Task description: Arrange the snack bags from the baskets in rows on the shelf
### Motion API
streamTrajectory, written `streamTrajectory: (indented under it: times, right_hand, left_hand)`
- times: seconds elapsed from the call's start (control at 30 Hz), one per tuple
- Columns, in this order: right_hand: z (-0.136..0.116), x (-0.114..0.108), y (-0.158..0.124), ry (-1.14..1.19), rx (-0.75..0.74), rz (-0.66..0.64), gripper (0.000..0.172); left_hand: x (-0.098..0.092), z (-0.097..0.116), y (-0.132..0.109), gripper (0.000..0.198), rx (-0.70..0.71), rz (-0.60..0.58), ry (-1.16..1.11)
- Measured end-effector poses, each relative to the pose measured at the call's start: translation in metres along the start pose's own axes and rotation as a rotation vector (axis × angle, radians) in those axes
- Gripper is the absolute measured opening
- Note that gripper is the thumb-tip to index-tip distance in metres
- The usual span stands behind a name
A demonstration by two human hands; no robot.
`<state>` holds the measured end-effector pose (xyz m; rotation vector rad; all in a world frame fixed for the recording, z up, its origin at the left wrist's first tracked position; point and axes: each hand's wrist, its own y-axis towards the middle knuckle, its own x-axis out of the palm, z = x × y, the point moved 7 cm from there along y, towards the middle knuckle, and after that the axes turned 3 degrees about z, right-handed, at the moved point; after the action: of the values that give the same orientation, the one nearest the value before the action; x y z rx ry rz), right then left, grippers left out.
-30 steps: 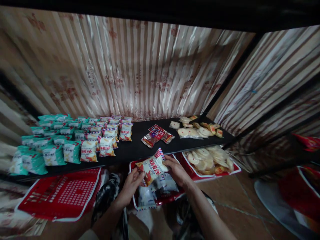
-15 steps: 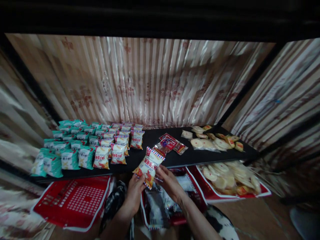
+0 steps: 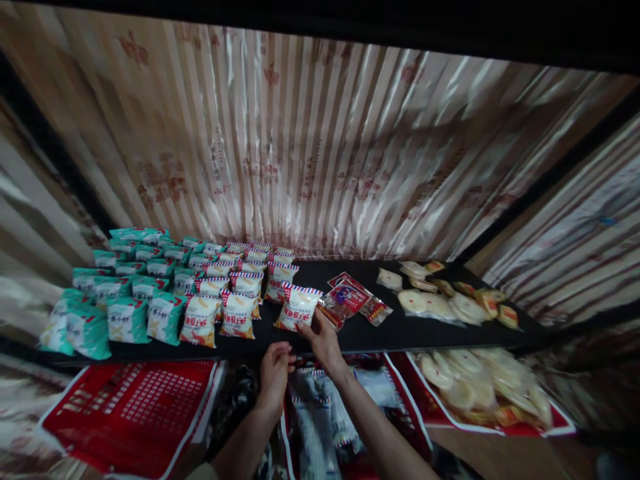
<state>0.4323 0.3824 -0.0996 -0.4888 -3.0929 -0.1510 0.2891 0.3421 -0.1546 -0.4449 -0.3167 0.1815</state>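
Note:
My right hand (image 3: 324, 341) grips the lower right side of a white-and-orange snack bag (image 3: 299, 305) with a blue-and-red striped top edge. The bag is upright at the front of the black shelf (image 3: 280, 343), a little right of matching snack bags (image 3: 237, 313). Whether its bottom rests on the shelf I cannot tell. Below it, by the shelf's front edge, my left hand (image 3: 275, 373) holds nothing, its fingers loosely bent and its thumb apart. Further left stand rows of teal-and-white snack bags (image 3: 127, 319).
Flat red packets (image 3: 353, 299) lie right of the held bag, then clear packs of pale round pieces (image 3: 435, 307). Under the shelf are a red basket (image 3: 145, 407) at left, a basket of snack bags (image 3: 417, 407) and one of round packs (image 3: 470, 383). Striped sheeting (image 3: 300, 147) hangs behind.
The snack bag has moved from in front of the shelf up over its front part and turned more upright. My left hand has let go of it. The view has shifted slightly.

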Motion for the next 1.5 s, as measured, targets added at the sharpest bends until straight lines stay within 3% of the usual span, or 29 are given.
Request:
streamTrajectory:
  times: [0.1, 0.23, 0.4, 0.57, 0.73, 0.93, 1.13, 1.3, 1.4, 1.5]
  right_hand:
    - [0.009, 0.01, 0.017, -0.166, -0.067, 0.025, 0.048]
    - [0.019, 0.017, 0.032, -0.336, -0.127, 0.084, 0.045]
    - [0.035, 0.024, 0.04, -0.322, -0.079, 0.048, 0.051]
    - [0.041, 0.026, 0.039, -0.287, -0.022, 0.064, 0.06]
    - [0.038, 0.032, 0.041, -0.329, -0.043, 0.028, 0.059]
    - [0.04, 0.034, 0.041, -0.415, -0.077, -0.005, 0.057]
    - [0.042, 0.028, 0.031, -0.288, -0.045, 0.052, 0.065]
    - [0.035, -0.005, -0.005, -0.256, -0.035, 0.19, 0.051]
    - [0.034, -0.047, -0.036, -0.248, -0.04, 0.288, 0.044]
    - [0.041, -0.1, -0.069, -0.322, -0.017, 0.399, 0.041]
  left_hand:
    - [0.002, 0.012, 0.015, 0.017, 0.122, 0.025, 0.084]
    - [0.004, 0.035, 0.026, 0.029, 0.392, 0.061, 0.218]
    - [0.01, 0.056, 0.022, 0.034, 0.654, 0.039, 0.372]
    - [0.011, 0.056, 0.022, 0.04, 0.665, 0.004, 0.407]
    - [0.014, 0.054, 0.025, 0.042, 0.731, -0.004, 0.487]
    - [0.014, 0.051, 0.033, 0.042, 0.699, 0.016, 0.581]
    - [0.013, 0.051, 0.03, 0.044, 0.689, 0.005, 0.578]
    - [0.005, 0.047, 0.015, 0.042, 0.71, 0.019, 0.589]
    - [-0.002, 0.04, 0.002, 0.039, 0.722, 0.014, 0.59]
    - [-0.001, 0.025, -0.01, 0.032, 0.686, -0.098, 0.609]
